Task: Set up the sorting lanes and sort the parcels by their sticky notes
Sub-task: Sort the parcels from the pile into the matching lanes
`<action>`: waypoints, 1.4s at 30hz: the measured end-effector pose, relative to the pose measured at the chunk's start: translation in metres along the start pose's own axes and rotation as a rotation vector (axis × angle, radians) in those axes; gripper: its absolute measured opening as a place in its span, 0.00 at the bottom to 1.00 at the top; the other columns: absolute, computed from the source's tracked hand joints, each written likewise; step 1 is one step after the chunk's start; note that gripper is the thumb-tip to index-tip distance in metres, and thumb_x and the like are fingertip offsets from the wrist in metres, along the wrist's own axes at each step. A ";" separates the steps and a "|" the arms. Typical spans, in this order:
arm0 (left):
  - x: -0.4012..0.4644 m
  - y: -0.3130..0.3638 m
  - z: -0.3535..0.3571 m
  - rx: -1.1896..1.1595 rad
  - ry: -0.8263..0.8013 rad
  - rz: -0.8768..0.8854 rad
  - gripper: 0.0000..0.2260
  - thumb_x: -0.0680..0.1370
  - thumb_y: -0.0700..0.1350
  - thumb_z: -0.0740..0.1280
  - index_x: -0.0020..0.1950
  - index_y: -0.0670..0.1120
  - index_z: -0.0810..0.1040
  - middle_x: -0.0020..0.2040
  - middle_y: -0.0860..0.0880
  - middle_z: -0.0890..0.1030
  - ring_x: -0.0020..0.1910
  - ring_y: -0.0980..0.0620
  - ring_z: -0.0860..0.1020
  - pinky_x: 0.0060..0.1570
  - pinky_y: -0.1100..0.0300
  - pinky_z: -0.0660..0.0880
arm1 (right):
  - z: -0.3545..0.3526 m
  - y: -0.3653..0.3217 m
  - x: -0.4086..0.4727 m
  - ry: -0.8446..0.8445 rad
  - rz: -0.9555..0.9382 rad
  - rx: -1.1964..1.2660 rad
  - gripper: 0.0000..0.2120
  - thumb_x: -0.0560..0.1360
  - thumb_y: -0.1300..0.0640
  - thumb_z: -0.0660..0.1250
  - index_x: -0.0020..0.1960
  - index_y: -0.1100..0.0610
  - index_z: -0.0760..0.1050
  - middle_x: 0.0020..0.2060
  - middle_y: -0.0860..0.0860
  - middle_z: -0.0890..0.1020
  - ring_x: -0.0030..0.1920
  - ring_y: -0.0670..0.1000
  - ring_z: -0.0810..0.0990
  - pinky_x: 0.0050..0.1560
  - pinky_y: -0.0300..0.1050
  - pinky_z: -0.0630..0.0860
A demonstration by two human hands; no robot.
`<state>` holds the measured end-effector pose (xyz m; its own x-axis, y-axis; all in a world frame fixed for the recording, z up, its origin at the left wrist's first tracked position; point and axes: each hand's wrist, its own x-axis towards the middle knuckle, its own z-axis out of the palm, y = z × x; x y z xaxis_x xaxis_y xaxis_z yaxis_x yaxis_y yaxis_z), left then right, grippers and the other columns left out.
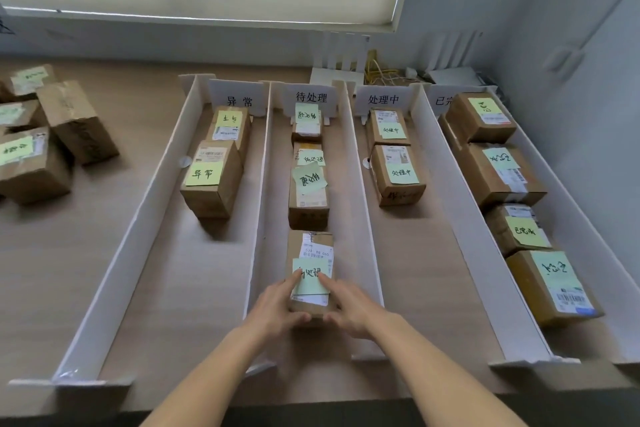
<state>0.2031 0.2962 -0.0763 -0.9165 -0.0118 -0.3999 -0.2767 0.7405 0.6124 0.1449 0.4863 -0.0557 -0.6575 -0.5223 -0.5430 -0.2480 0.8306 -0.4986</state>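
Observation:
A brown cardboard parcel [311, 246] with a green sticky note [309, 279] lies in the second lane from the left, nearest to me. My left hand [277, 302] holds its left side and my right hand [349, 305] holds its right side, thumbs against its near face and fingers on top. White dividers [258, 211] form several lanes on the table, each with a white sign [311, 97] at its far end. Every lane holds parcels with green notes.
A pile of several unsorted parcels [38, 146] with green notes lies on the table at the left. Behind the lanes stand a white router [341, 59] and yellow cables [379, 71]. A grey wall rises at the right, beside the last lane.

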 end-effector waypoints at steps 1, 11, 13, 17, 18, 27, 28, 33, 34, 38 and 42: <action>0.005 -0.003 0.003 -0.001 -0.003 -0.008 0.42 0.73 0.52 0.74 0.80 0.54 0.53 0.75 0.48 0.67 0.72 0.48 0.66 0.70 0.55 0.66 | 0.003 0.003 0.006 0.003 -0.003 -0.004 0.40 0.80 0.54 0.67 0.83 0.48 0.46 0.77 0.54 0.63 0.76 0.57 0.63 0.76 0.48 0.59; 0.038 -0.014 0.007 -0.036 0.016 -0.030 0.42 0.72 0.48 0.76 0.80 0.55 0.55 0.71 0.48 0.69 0.67 0.48 0.71 0.64 0.58 0.71 | 0.009 0.012 0.040 0.047 -0.028 -0.009 0.40 0.81 0.58 0.65 0.83 0.48 0.44 0.77 0.54 0.62 0.76 0.58 0.63 0.76 0.49 0.61; 0.042 -0.013 0.005 -0.027 0.016 -0.031 0.43 0.72 0.48 0.77 0.80 0.55 0.55 0.71 0.47 0.70 0.67 0.47 0.71 0.65 0.58 0.70 | 0.008 0.012 0.043 0.049 -0.031 -0.017 0.40 0.81 0.58 0.65 0.83 0.49 0.44 0.77 0.55 0.62 0.76 0.58 0.63 0.75 0.48 0.61; 0.050 -0.012 0.002 0.002 0.001 -0.023 0.43 0.73 0.49 0.76 0.80 0.54 0.55 0.73 0.48 0.68 0.70 0.47 0.69 0.66 0.57 0.69 | 0.005 0.016 0.048 0.039 -0.040 -0.035 0.40 0.81 0.58 0.65 0.83 0.48 0.43 0.77 0.55 0.62 0.75 0.59 0.64 0.75 0.50 0.62; 0.052 -0.012 0.001 0.011 -0.001 -0.022 0.42 0.73 0.49 0.76 0.80 0.54 0.54 0.73 0.48 0.68 0.71 0.47 0.68 0.67 0.57 0.68 | 0.004 0.016 0.049 0.038 -0.042 -0.037 0.40 0.81 0.58 0.65 0.83 0.48 0.43 0.77 0.55 0.62 0.75 0.59 0.65 0.75 0.50 0.63; 0.054 -0.013 0.004 -0.019 0.038 -0.005 0.42 0.73 0.48 0.76 0.80 0.54 0.56 0.71 0.47 0.70 0.68 0.47 0.70 0.66 0.58 0.68 | 0.001 0.017 0.051 0.060 -0.035 -0.038 0.40 0.81 0.59 0.66 0.83 0.49 0.44 0.77 0.54 0.63 0.74 0.57 0.66 0.72 0.45 0.64; 0.053 -0.013 0.004 -0.028 0.048 -0.001 0.41 0.73 0.47 0.76 0.80 0.54 0.56 0.71 0.47 0.70 0.68 0.47 0.70 0.66 0.58 0.68 | 0.001 0.017 0.050 0.061 -0.035 -0.034 0.40 0.81 0.60 0.65 0.83 0.50 0.44 0.77 0.54 0.63 0.74 0.57 0.66 0.72 0.45 0.64; 0.050 -0.012 0.005 -0.013 0.032 -0.021 0.41 0.74 0.48 0.75 0.80 0.55 0.54 0.71 0.47 0.70 0.69 0.47 0.69 0.67 0.56 0.68 | 0.003 0.010 0.047 0.050 -0.006 -0.044 0.40 0.82 0.59 0.64 0.83 0.47 0.42 0.77 0.53 0.61 0.74 0.57 0.66 0.73 0.48 0.65; 0.048 -0.011 0.004 0.002 0.027 -0.027 0.41 0.75 0.49 0.74 0.80 0.56 0.52 0.71 0.48 0.69 0.69 0.47 0.69 0.67 0.55 0.68 | 0.003 0.008 0.045 0.050 0.008 -0.053 0.39 0.82 0.58 0.64 0.83 0.47 0.42 0.77 0.53 0.62 0.73 0.58 0.67 0.73 0.49 0.66; 0.041 0.002 -0.008 0.120 0.047 -0.036 0.41 0.75 0.56 0.71 0.81 0.55 0.49 0.71 0.47 0.69 0.69 0.44 0.70 0.65 0.53 0.68 | -0.003 -0.001 0.035 0.091 0.054 -0.107 0.36 0.82 0.54 0.63 0.83 0.48 0.46 0.75 0.55 0.65 0.71 0.60 0.70 0.70 0.53 0.69; 0.025 0.024 -0.043 0.161 0.110 0.029 0.37 0.76 0.56 0.68 0.79 0.57 0.52 0.67 0.48 0.72 0.66 0.44 0.72 0.62 0.50 0.72 | -0.032 -0.016 0.013 0.113 0.041 -0.164 0.34 0.83 0.52 0.62 0.83 0.49 0.48 0.74 0.54 0.66 0.71 0.60 0.69 0.68 0.53 0.69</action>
<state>0.1611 0.2844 -0.0422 -0.9519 -0.0556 -0.3013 -0.2079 0.8395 0.5020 0.1180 0.4720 -0.0333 -0.7427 -0.4698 -0.4772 -0.3256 0.8760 -0.3558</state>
